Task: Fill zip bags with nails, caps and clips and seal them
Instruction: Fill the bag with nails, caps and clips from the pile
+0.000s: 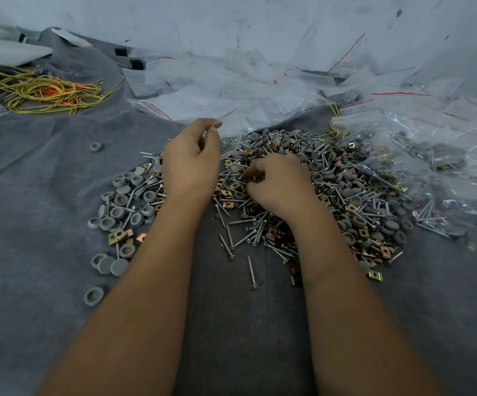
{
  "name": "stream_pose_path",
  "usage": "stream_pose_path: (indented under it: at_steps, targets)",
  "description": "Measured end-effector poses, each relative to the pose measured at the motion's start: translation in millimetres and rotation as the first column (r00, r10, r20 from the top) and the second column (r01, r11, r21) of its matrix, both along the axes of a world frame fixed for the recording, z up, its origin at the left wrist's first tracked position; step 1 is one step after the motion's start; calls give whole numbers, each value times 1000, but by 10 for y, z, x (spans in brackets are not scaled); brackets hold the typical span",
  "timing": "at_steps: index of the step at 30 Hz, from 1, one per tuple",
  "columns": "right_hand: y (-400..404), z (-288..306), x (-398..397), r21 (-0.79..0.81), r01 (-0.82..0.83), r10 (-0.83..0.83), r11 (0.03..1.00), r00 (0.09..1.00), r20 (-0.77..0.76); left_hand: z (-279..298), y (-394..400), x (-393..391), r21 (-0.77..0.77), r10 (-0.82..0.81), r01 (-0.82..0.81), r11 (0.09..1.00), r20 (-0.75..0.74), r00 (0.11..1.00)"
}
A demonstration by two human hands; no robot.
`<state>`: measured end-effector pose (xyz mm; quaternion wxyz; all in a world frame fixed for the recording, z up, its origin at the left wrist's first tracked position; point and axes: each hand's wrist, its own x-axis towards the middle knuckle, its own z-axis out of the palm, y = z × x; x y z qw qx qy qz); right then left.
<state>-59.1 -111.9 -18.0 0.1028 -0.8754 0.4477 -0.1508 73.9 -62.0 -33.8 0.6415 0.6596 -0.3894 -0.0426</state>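
A big heap of silver nails point(374, 201), grey round caps point(121, 200) and brass-coloured square clips point(357, 208) lies on a grey cloth point(45, 224). My right hand point(277, 184) rests on the middle of the heap, fingers curled down and pinching a few nails. My left hand point(190, 161) hovers at the heap's far left edge. Its curled thumb and forefinger pinch what looks like the edge of a clear zip bag point(233, 130). The bag is hard to make out against the others behind it.
A pile of empty clear zip bags point(231, 81) with red seal lines spreads along the back. Filled bags point(437, 164) lie at the right. Yellow and orange wires point(40, 90) sit at the back left. Loose caps point(93, 295) dot the cloth on the left.
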Motion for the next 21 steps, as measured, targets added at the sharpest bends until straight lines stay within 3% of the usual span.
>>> stream_pose_path:
  at_steps: [9,13,17,21]
  targets:
    - [-51,-32,8,3,60,-60,998,997,52,-48,-31,-3,185,-92,96,978,-32,995]
    - [-42,-31,9,25,65,-69,998,973,221,-50,-40,2,221,-90,94,971,-27,996]
    - [-35,-6,8,109,63,-107,992,875,472,-45,-29,0,222,-108,109,969,-16,994]
    - [-31,57,0,162,62,-161,985,680,716,-34,-16,-7,229,-131,126,965,7,991]
